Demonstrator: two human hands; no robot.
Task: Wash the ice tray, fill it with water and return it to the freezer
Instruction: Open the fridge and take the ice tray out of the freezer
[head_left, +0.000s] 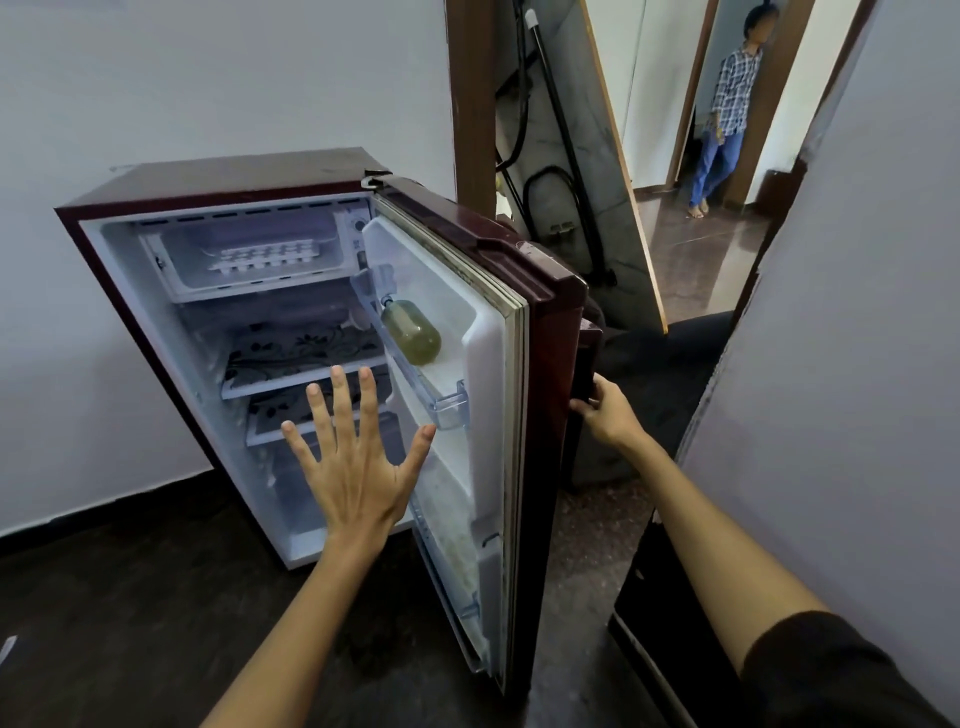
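A small maroon fridge (234, 179) stands on the floor with its door (540, 332) swung open to the right. In the freezer box (176, 270) at the top lies a white ice tray (265, 257). My left hand (353, 457) is spread flat in front of the lower shelves, fingers apart and touching nothing. My right hand (605, 410) is closed on the door handle (589, 358) on the door's outer side.
A bottle of greenish liquid (413, 332) lies in the door shelf. Flower-patterned shelves (306, 353) fill the fridge's middle. A white wall stands close on the right. Through the doorway at the back right a person (727, 109) stands. The floor is dark.
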